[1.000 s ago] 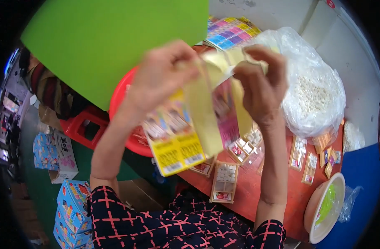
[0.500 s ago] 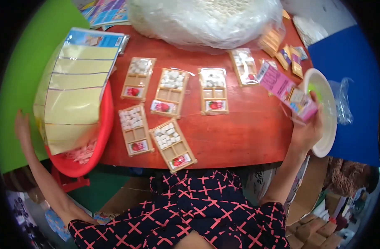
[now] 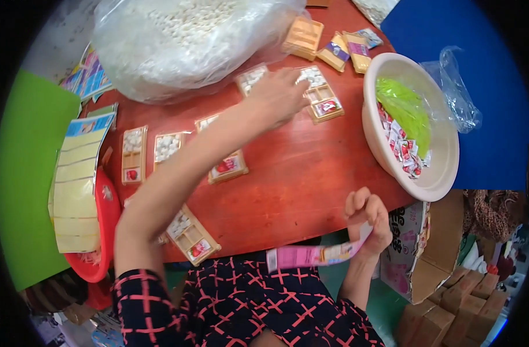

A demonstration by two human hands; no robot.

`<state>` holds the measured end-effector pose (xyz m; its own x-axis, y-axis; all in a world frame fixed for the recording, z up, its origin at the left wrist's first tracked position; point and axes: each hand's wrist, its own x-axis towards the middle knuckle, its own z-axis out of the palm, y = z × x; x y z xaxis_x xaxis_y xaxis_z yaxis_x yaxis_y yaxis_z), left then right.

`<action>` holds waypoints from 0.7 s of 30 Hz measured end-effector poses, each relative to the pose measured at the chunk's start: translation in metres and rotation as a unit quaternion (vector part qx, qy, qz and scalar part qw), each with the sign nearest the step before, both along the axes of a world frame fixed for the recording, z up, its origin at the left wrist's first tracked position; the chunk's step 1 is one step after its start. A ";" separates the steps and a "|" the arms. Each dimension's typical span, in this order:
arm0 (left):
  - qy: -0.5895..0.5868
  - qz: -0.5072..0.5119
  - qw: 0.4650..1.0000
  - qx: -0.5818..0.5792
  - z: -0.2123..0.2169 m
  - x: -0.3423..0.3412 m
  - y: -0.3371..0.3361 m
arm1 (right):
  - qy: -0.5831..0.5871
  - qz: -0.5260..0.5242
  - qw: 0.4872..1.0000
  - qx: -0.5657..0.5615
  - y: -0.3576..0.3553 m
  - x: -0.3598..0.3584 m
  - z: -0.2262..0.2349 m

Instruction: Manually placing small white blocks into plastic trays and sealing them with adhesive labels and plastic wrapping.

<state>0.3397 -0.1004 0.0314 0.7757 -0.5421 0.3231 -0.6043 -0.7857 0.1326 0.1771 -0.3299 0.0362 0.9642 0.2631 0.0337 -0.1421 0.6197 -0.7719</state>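
Note:
My left arm stretches across the table, and my left hand (image 3: 278, 98) is at the left edge of a small tan compartment tray (image 3: 323, 101) with white marshmallow-like pieces and a strawberry-printed sachet. Its fingers bend downward, hiding their tips, so I cannot tell whether they grip the tray. Near the table's front edge, my right hand (image 3: 370, 226) is closed on a pink printed card (image 3: 316, 256), which points left over my lap. Similar filled trays lie around and partly under my left forearm, including one tray (image 3: 134, 155) at the left and another tray (image 3: 194, 236) near the front edge.
A large clear bag of white pieces (image 3: 178, 46) lies at the back. On the right stands a cream basin (image 3: 371, 124) with sachets and green plastic. A red basin (image 3: 105, 231) with yellow printed sheets (image 3: 76, 191) stands left. Wrapped tan packs (image 3: 357, 52) lie far right.
My left hand has swung from the far left across to a far tray. My right hand has brought the pink card from beside the cream basin toward me. The whole view has turned right.

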 end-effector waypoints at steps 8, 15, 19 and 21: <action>0.143 0.117 0.979 0.086 -0.060 0.047 -0.059 | 0.040 -0.009 0.999 0.021 -0.038 -0.029 -0.022; 0.144 0.016 0.987 0.063 -0.053 -0.066 -0.074 | 0.091 -0.045 0.993 0.052 -0.047 -0.022 -0.031; 0.133 0.019 0.990 0.049 -0.050 -0.108 -0.068 | 0.089 -0.028 0.995 0.032 -0.045 -0.013 -0.038; 0.125 0.023 0.992 -0.001 -0.049 -0.120 -0.063 | 0.086 -0.029 0.996 0.007 -0.041 -0.014 -0.041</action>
<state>0.2201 -0.1634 -0.0171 0.8558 -0.5034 0.1188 -0.5156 -0.8116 0.2747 0.1636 -0.3713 -0.0050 0.9694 0.2077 -0.1310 -0.2360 0.6407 -0.7307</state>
